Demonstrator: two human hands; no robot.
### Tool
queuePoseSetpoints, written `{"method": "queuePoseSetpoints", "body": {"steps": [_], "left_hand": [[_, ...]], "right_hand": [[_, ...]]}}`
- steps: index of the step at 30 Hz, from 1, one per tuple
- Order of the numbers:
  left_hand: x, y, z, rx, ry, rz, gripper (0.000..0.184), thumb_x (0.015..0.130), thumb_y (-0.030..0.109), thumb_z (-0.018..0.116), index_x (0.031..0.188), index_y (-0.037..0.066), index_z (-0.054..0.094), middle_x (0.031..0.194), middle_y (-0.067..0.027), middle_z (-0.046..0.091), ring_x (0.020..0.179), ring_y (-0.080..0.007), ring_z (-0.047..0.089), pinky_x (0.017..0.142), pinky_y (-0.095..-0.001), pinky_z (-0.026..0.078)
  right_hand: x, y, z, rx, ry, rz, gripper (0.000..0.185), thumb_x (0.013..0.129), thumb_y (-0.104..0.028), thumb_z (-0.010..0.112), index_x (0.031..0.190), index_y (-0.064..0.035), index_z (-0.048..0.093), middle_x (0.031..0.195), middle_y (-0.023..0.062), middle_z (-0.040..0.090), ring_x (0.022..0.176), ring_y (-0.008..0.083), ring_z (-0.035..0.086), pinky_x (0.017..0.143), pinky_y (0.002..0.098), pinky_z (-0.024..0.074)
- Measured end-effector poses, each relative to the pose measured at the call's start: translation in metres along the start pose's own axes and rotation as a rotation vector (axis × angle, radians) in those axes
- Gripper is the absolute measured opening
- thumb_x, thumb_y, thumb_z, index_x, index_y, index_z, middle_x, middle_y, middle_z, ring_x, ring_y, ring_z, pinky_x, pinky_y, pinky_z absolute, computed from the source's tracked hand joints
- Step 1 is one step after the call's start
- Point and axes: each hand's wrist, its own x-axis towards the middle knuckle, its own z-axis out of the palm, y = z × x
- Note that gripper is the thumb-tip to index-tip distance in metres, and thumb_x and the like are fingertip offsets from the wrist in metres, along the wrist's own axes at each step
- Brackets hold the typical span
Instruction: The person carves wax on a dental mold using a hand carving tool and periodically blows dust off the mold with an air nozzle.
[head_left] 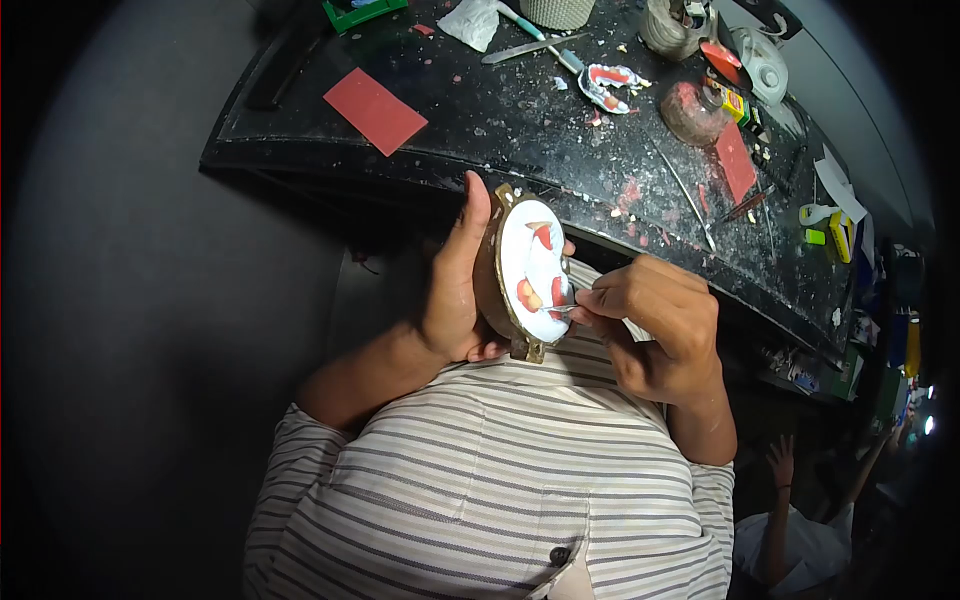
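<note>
Metal flask (488, 285) with a white filling (543, 262), centre of the frame, tilted in the left hand (457, 285). Left fingers: wrapped behind the flask, one tip showing past its far edge, thumb raised beside the wall. Right hand (662, 318): fingertips pinched narrow on a thin metal tool (557, 309), its tip at the pink and yellowish pieces (528, 296) low in the filling. Handling, by judgement: flask likely heavy and stiff; best held by the side wall, as at present. Filling probably hard but prone to chip; pink parts perhaps soft and easily scored, so fingers off the face. Labels: yellow box (735, 104), upper right, print too small to read from here; yellow pack (842, 238), far right, likewise. No brand legible.
</note>
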Motion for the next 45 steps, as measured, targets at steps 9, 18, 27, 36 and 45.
{"method": "queuePoseSetpoints", "body": {"steps": [9,18,27,36,45], "left_hand": [[-0.003,-0.005,-0.004,0.033,-0.046,0.183,0.115,0.097,0.092,0.017,0.138,-0.007,0.058,0.105,-0.025,0.075,0.077,-0.0268,0.079,0.047,-0.0306,0.062],[-0.014,-0.002,0.026,0.164,-0.095,0.522,0.133,0.074,0.108,0.029,0.145,-0.004,0.047,0.121,-0.0245,0.069,0.107,-0.0365,0.074,0.087,-0.0446,0.064],[-0.023,0.025,0.044,0.261,-0.34,0.594,0.14,0.066,0.084,0.085,0.157,-0.004,0.025,0.128,-0.0531,0.054,0.107,-0.0439,0.076,0.082,-0.0404,0.066],[-0.025,0.026,0.045,0.321,-0.311,0.528,0.138,0.066,0.087,0.081,0.154,-0.004,0.027,0.129,-0.0424,0.055,0.112,-0.0431,0.073,0.087,-0.0436,0.065],[-0.026,0.027,0.046,0.382,-0.237,0.478,0.137,0.067,0.091,0.078,0.152,-0.004,0.029,0.131,-0.0317,0.055,0.117,-0.0424,0.07,0.091,-0.0468,0.063]], "right_hand": [[-0.004,-0.009,0.001,0.059,-0.007,0.088,0.02,0.076,0.004,0.087,0.087,0.0012,0.07,0.076,0.0121,0.068,0.064,0.0284,0.07,0.058,0.0362,0.0539],[-0.009,-0.024,-0.026,0.231,0.106,0.338,0.013,0.08,0.004,0.085,0.085,0.0028,0.073,0.077,0.0124,0.072,0.066,0.019,0.068,0.06,0.0286,0.0483],[-0.038,-0.008,-0.047,0.278,0.393,0.414,0.017,0.088,-0.007,0.084,0.092,0.0028,0.07,0.084,0.0113,0.07,0.074,0.0132,0.061,0.068,0.0249,0.0447],[-0.034,-0.012,-0.048,0.259,0.379,0.431,0.014,0.088,-0.003,0.083,0.094,0.0035,0.072,0.086,0.0111,0.071,0.079,0.0161,0.065,0.073,0.0266,0.0479],[-0.033,-0.013,-0.043,0.225,0.365,0.433,0.012,0.086,0.0,0.082,0.093,0.0042,0.073,0.086,0.0115,0.072,0.08,0.0174,0.067,0.075,0.0279,0.05]]}}
